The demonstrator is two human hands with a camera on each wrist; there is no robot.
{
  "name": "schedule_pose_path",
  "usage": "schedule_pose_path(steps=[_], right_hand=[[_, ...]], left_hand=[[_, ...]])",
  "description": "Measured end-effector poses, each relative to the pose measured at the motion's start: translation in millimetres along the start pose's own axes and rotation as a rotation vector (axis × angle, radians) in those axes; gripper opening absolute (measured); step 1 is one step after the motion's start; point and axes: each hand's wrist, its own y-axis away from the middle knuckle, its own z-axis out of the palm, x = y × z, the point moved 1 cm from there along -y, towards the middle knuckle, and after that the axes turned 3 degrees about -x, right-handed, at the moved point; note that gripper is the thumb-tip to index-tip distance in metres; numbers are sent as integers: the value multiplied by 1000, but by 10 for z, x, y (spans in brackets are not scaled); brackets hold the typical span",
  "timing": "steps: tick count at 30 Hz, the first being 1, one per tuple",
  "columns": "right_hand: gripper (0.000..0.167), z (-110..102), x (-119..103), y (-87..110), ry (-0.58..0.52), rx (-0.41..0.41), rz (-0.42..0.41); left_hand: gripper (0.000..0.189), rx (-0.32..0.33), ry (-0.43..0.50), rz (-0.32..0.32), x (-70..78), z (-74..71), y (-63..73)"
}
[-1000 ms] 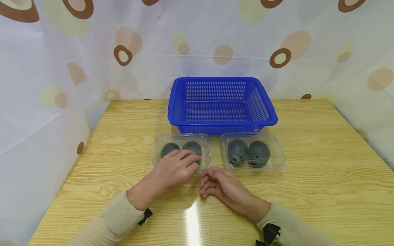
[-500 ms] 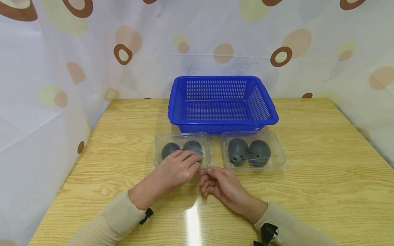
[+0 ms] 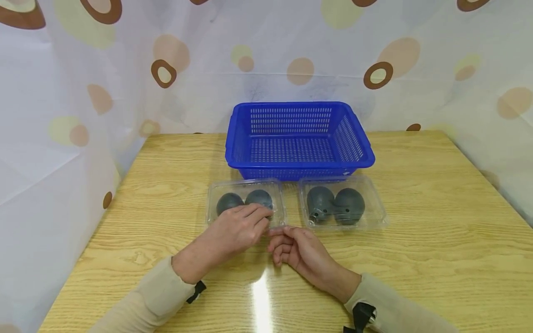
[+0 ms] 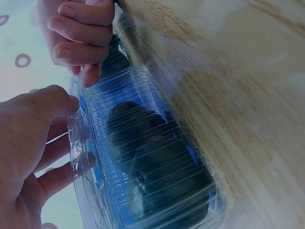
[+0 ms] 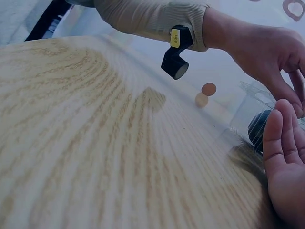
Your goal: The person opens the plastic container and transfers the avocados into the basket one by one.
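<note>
A clear plastic clamshell box [image 3: 278,199] lies left of centre with two dark green, rounded fruits [image 3: 229,202] inside, avocado-like in look. My left hand [image 3: 233,231] reaches over its front and grips the rim, thumb at the near edge and fingers over the lid. At the front right corner my right hand [image 3: 310,259] pinches the edge between thumb and forefinger, the other fingers curled beneath. Through the ribbed plastic the fruits [image 4: 167,176] show in the left wrist view. Part of the box front is hidden behind the left hand.
A second clear box [image 3: 376,208] with two similar fruits [image 3: 350,206] stands just to the right. Behind both boxes is a blue slotted basket [image 3: 300,165]. The wooden table [image 3: 437,254] meets a patterned curtain [image 3: 266,41] at the back and sides.
Both hands stay at the left box's front edge with only slight finger shifts. The boxes and basket keep their places.
</note>
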Motion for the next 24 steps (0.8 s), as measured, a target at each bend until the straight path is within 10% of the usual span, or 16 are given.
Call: schedule_pose_path(steps=[24], right_hand=[[22,62,5,-2,105,181,-67]], left_hand=[[22,-4,2,29,3,3,-16]])
